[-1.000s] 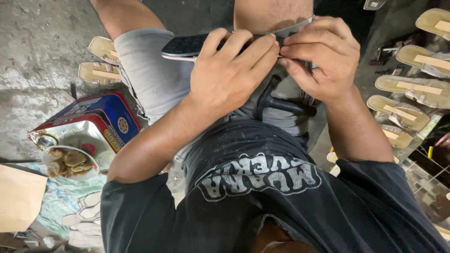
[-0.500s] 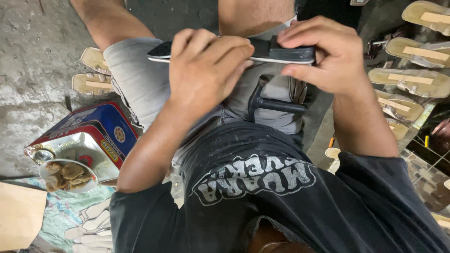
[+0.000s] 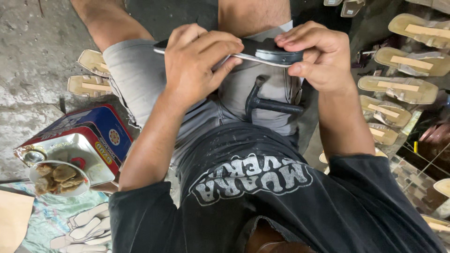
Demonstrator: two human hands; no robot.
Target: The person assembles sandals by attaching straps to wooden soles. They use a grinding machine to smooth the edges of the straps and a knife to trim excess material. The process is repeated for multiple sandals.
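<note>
Nearest to me, I am seeing a dark printed T-shirt point(image 3: 253, 197) filling the bottom of the head view, with both forearms reaching forward from it. Just beyond the shirt, a black metal hammer point(image 3: 269, 100) is lying across my lap on the grey shorts point(image 3: 140, 79), its head pointing toward the knees. Off to my left on the floor, a red and blue rectangular tin can point(image 3: 89, 140) is lying on its side, and a small white bowl of brown fried pieces point(image 3: 58, 177) is sitting on its shiny face.

Above the hammer, I am holding a flat black shoe sole with a pale edge point(image 3: 272, 52) across both thighs. My left hand point(image 3: 199, 65) is clamped over its left part, fingers curled over the top and thumb pressing underneath. My right hand point(image 3: 316, 56) is gripping its right end, fingers wrapped over the top and thumb pinching from below.

Farther out, 2 beige sandal soles point(image 3: 89, 75) are lying on the concrete floor point(image 3: 33, 56) beside my left thigh, and a row of beige sandals with tan straps point(image 3: 403, 89) is lying at my right.
</note>
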